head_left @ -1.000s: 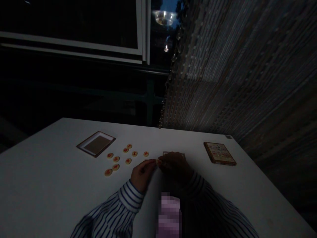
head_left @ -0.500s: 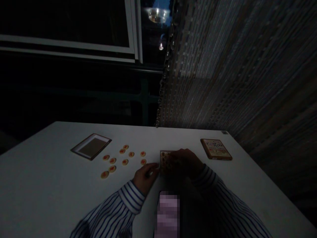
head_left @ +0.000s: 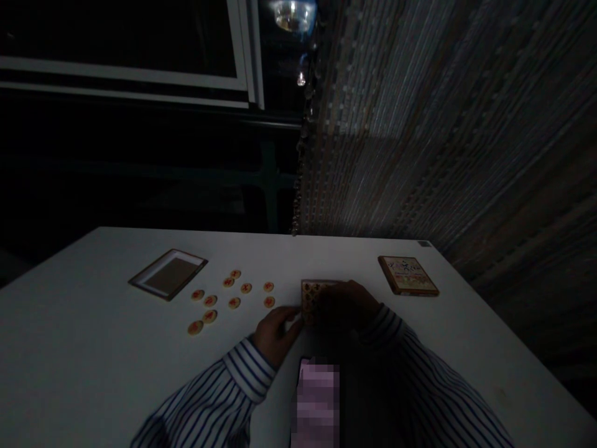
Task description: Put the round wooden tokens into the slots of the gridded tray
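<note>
A shallow box [head_left: 308,284] of round xiangqi pieces lies on the table in front of me. My left hand [head_left: 274,336] pinches its left edge between thumb and fingers. My right hand [head_left: 352,303] is over the right part of the box, among the pieces; shadow hides its fingertips and anything they hold. To the left, several loose xiangqi pieces [head_left: 234,303] with red characters are scattered face up, a few touching one another.
An open, shallow lid or tray [head_left: 140,284] lies at the far left of the white table [head_left: 116,348]. At the right is a printed flat box [head_left: 410,275]. A phone [head_left: 317,404] is at the near edge. A string curtain [head_left: 373,155] hangs behind.
The view has shifted slightly. My right hand has moved a little over the box, and more pieces show at its left side. The left hand stays at the box's edge.
</note>
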Tool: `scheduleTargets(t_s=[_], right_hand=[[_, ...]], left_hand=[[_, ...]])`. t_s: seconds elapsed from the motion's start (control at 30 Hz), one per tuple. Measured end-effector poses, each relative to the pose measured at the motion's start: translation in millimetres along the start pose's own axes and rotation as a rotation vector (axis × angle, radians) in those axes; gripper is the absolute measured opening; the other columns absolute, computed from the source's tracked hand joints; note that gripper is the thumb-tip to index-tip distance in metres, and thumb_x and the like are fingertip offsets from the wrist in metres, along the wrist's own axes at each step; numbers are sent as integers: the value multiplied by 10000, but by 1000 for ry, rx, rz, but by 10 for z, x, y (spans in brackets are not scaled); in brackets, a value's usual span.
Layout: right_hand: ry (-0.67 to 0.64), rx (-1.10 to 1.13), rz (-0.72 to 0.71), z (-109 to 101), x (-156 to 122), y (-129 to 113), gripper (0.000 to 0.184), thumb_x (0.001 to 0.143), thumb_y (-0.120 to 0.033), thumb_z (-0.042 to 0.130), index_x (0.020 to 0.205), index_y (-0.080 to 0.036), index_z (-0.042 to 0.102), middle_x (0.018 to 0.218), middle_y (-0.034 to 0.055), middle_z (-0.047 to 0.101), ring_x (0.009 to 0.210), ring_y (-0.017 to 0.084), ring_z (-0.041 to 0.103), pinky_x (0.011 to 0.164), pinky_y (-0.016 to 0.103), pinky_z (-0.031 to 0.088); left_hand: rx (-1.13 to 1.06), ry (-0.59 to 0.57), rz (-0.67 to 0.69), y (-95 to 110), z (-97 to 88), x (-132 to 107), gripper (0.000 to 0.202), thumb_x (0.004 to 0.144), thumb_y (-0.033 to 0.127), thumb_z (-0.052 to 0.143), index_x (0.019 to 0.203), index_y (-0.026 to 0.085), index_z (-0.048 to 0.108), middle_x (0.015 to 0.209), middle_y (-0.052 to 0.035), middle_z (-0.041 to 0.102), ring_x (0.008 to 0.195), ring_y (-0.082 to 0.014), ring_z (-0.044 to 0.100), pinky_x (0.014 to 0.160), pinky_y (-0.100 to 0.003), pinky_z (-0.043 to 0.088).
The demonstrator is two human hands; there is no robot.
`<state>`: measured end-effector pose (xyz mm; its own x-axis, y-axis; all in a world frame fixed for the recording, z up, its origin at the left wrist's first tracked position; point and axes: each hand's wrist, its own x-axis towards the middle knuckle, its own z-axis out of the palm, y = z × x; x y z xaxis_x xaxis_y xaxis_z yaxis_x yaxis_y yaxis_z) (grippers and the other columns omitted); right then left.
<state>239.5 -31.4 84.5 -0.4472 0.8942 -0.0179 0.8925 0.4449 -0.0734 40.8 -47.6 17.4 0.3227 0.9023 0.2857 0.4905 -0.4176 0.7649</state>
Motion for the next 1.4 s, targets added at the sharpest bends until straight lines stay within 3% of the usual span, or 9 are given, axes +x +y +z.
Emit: scheduleTargets(t_s=[0.83,1.4], right_hand=[[-46,-17,-41,41,36,-27,277,777,-393,438,803,-201,636,830,49,640,748,148,567,594,224,366],[-76,1,5,25,36,-24,264,781,-375,450,876,-217,638,903,61,639,811,161,572,662,228,399]], left_hand=[[7,-8,20,13,-14,-10,246,746,300,482,935,180,586,859,-59,629,775,-151,576,712,-279,470],[10,-9,27,4,-17,-7,250,743,296,482,939,184,589,842,-55,629,766,-152,576,700,-277,470]])
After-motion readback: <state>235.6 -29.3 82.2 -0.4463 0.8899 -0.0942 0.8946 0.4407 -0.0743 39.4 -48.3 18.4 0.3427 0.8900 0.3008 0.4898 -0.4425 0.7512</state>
